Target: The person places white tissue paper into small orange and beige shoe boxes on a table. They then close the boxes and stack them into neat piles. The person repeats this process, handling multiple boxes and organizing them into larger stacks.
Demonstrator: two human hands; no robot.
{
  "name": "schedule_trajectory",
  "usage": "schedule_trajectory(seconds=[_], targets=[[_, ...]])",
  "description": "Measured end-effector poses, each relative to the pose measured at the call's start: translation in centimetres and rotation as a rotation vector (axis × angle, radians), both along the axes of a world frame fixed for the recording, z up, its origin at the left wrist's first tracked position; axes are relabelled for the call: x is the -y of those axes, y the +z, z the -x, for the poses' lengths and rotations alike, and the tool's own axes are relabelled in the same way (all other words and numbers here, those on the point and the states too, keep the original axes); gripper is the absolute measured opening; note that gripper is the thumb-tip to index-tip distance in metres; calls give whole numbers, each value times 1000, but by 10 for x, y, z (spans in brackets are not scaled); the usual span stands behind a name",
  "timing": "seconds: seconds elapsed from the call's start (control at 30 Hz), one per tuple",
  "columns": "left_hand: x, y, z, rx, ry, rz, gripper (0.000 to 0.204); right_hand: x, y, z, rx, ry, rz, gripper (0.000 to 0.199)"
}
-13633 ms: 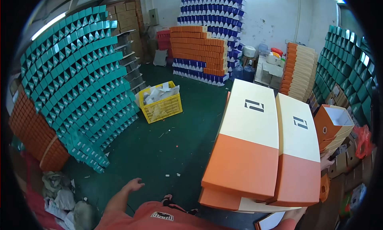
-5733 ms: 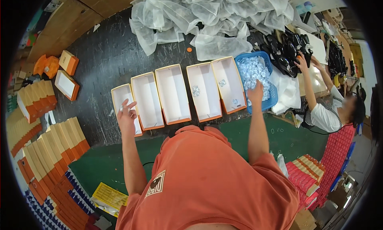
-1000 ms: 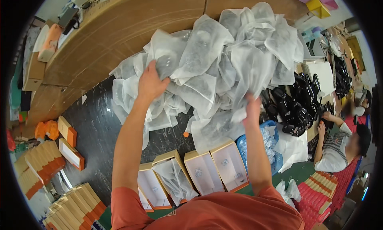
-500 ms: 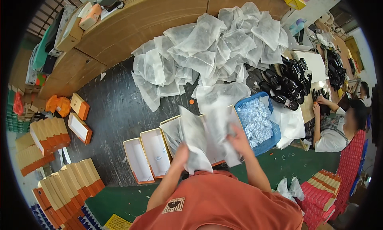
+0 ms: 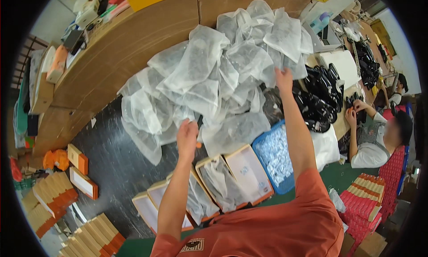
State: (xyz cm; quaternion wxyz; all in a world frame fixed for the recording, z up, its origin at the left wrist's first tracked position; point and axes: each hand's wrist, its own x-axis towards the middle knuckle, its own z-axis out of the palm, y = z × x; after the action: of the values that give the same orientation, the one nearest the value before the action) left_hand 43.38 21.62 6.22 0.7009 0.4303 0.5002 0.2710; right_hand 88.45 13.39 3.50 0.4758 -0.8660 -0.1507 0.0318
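Observation:
A large heap of translucent white bags (image 5: 191,61) covers the middle of the black table. At the heap's near edge my left hand (image 5: 187,140) is closed, its fingers curled on a bag's edge. Farther right, my right hand (image 5: 284,81) pinches the edge of another bag (image 5: 267,72). Below the hands stands a row of open shoe boxes with white insides. White bags lie in two of them, one being the box (image 5: 221,181) left of the rightmost one. That rightmost box (image 5: 249,170) shows small clear packets on its bottom.
A blue basket (image 5: 274,159) full of clear packets stands beside the boxes, partly behind my right forearm. Black shoes (image 5: 318,96) are piled at the right. A co-worker (image 5: 374,136) sits beyond them. Stacked boxes (image 5: 93,234) stand at lower left; a cardboard wall (image 5: 133,56) borders the table.
The white bags my hands held over the boxes have left them, and bags now lie in boxes there. Both hands have moved away from me to the heap. The view has shifted.

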Motion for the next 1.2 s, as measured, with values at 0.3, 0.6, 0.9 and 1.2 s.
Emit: schedule_trajectory(seconds=[0.3,0.6,0.9,1.2], targets=[[-93,-47,-28,334,153,554,38,-9,-2,82,-127,43,-276,35],[92,55,117,507,186,577,59,178,84,218,-1215,280,-791,45],[251,51,58,-138,-262,112,62,264,105,252,-476,608,160,43],[203,58,16,-322,-812,-683,65,202,50,191,71,878,350,22]])
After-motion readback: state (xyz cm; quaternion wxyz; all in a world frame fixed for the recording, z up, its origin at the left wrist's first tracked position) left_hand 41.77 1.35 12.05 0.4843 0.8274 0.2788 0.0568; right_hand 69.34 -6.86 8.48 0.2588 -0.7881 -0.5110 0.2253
